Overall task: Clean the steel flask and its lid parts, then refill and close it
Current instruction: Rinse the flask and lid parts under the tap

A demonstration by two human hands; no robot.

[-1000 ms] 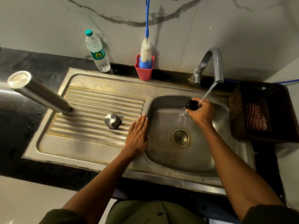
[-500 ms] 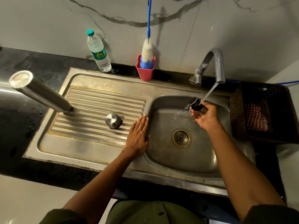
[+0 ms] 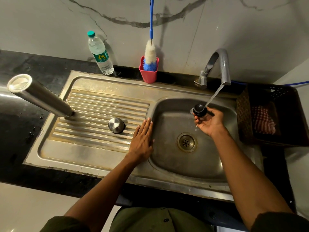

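Note:
The steel flask (image 3: 40, 96) stands upside down at the left end of the sink's ribbed drainboard (image 3: 100, 104). Its steel cap (image 3: 116, 125) sits upside down on the ribs nearer the basin. My right hand (image 3: 209, 122) holds the black inner stopper (image 3: 199, 110) with its fingertips under the water stream (image 3: 214, 94) running from the tap (image 3: 220, 67). My left hand (image 3: 142, 139) rests flat, fingers straight, on the ridge between drainboard and basin (image 3: 167, 164).
A plastic water bottle (image 3: 99, 53) and a red cup (image 3: 148, 75) holding a blue-handled bottle brush (image 3: 150, 52) stand behind the sink. A dark basket (image 3: 270, 97) with a checked cloth (image 3: 263, 120) sits to the right. Black counter (image 3: 20, 131) lies left.
My right hand has turned palm-up and shifted slightly right, so the black stopper now shows on its fingertips under the stream. My left hand has stayed put.

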